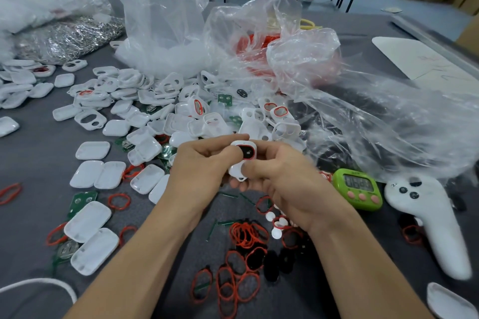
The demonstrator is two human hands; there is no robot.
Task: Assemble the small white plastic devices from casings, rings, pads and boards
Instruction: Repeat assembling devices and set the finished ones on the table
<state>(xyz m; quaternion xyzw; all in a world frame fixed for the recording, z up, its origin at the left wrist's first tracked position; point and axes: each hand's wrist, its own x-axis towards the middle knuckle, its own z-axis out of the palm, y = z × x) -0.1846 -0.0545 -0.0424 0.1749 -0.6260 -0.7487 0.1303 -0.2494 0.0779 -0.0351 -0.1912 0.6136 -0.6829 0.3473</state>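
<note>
Grey table [39, 168] fills the frame. Clear plastic bags [388, 116] slump across the top ctr and right side; one in the upper middle has red parts showing through. Upper left: a bag of metal rings [70, 36], shiny, lying flat.

Pile of white casings [155, 101] spreads from mid left to ctr, some solid backs, some fronts w/ oval windows, a few already w/ red trim. More backs lie singly at lower left.

Right edge: white controller [427, 217], handle pointing to btm right. Just left of it a green timer [359, 189] w/ pink buttons.

Both forearms come up from the btm edge. L hand [199, 168] and R hand [287, 181] meet at frame ctr, held together above the table, both clamped on one device [245, 154]: white casing, red ring round a black pad in its window, face toward the camera. L fingers curl over its top and left edge; R thumb presses on its lower white part, other R fingers underneath.

Below the hands: loose red rings [246, 234] in a heap, more scattered left. Green boards [80, 202] poke out between casings at lower left. Black pads [272, 264] sit among the rings, btm ctr. Small white discs [276, 233] lie just under the R wrist.
</note>
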